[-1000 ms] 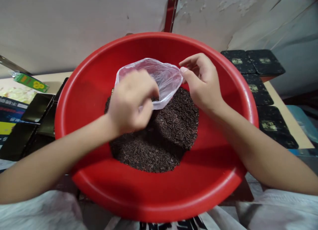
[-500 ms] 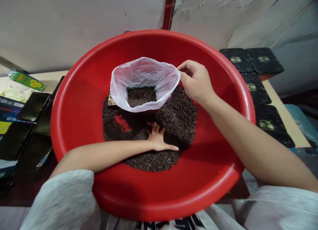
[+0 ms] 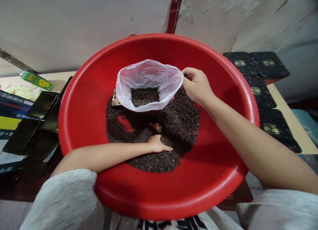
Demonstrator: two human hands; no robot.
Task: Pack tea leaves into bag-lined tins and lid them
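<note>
In the head view, a wide red plastic basin [image 3: 84,74] holds a heap of dark, dry loose tea leaves [image 3: 184,117]. A clear plastic bag [image 3: 170,78] stands upright with its mouth spread, lining what looks like a tin, most of which is hidden. More of the dark leaves lie inside it. My right hand [image 3: 197,86] pinches the bag's right rim between thumb and fingers. In front of the bag, my left hand [image 3: 157,144] is sunk into the heap, thumb stretched out and the other fingers mostly buried. A tin lid [image 3: 116,99] lies at the bag's left.
Black tins with labels [image 3: 267,62] stand on the table to the right of the basin. Open dark tins [image 3: 22,135] sit on the left, near a green and yellow packet [image 3: 37,80]. A wall [image 3: 86,24] rises behind the basin.
My left hand has dug its fingers down into the leaves, where before they were spread on top. My right hand still pinches the bag's rim. The view has shifted slightly.
</note>
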